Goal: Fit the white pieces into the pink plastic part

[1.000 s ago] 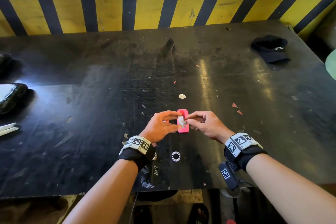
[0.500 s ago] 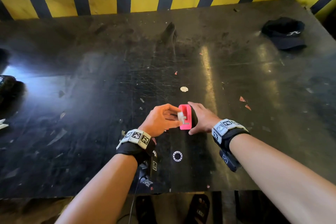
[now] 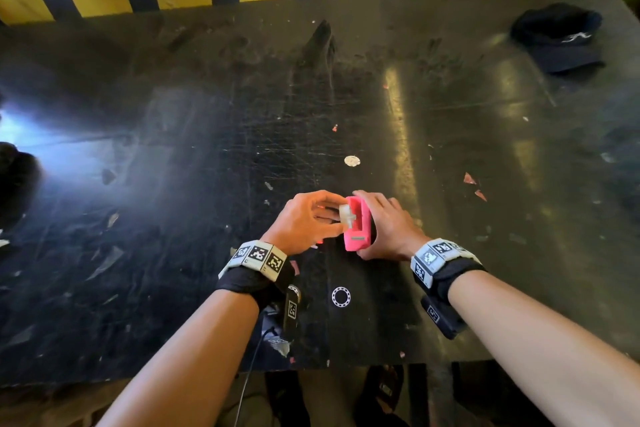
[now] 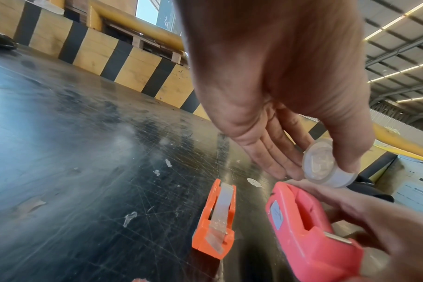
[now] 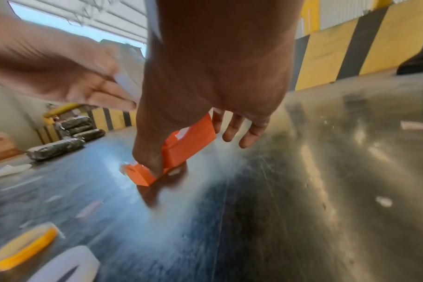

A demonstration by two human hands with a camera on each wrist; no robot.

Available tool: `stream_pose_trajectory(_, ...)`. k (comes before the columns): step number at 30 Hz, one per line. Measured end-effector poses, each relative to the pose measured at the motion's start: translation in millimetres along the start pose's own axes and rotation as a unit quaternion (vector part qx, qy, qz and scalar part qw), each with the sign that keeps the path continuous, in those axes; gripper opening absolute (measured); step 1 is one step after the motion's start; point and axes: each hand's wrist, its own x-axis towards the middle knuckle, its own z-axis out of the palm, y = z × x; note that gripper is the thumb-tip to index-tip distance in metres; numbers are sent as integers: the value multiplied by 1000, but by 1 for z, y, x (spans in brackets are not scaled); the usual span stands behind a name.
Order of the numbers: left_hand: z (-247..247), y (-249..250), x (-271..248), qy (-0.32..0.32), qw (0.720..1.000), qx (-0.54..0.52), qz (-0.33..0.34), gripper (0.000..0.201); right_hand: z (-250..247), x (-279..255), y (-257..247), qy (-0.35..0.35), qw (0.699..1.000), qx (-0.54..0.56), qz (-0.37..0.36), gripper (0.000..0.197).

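My L hand [image 3: 304,222] pinches a small white tape roll [image 3: 347,215] btwn thumb and fingertips, held right at the open top of the pink tape dispenser [image 3: 356,229]; roll touching or just at the slot, can't tell which from head view. In L wrist view the roll [image 4: 326,164] sits just above the dispenser's front end [image 4: 309,236], thumb curled on its rim. My R hand [image 3: 388,229] grips the dispenser from its right side, thumb near the low end, fingers wrapped behind; R wrist view is blurry but shows thumb pressed on the dispenser body [image 5: 184,147], low end on the black table [image 3: 173,184]. A second orange dispenser w/ clear tape [image 4: 215,219] lies on the table just left of the pink one, under my L hand. Small white ring [image 3: 341,296] lies on the table near me, btwn my wrists. Dark cap [image 3: 561,38] at far R corner, well apart.
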Motion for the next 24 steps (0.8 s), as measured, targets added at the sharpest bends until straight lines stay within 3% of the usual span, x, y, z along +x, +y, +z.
stream_pose_trajectory(10,-5,34,-5,13,988,134,69,41,-37,-38,-22,52,998,-22,-39,130)
stream_pose_trajectory(24,-9,56,-13,36,983,146,107,43,-59,-51,-40,96,994,6,-48,118)
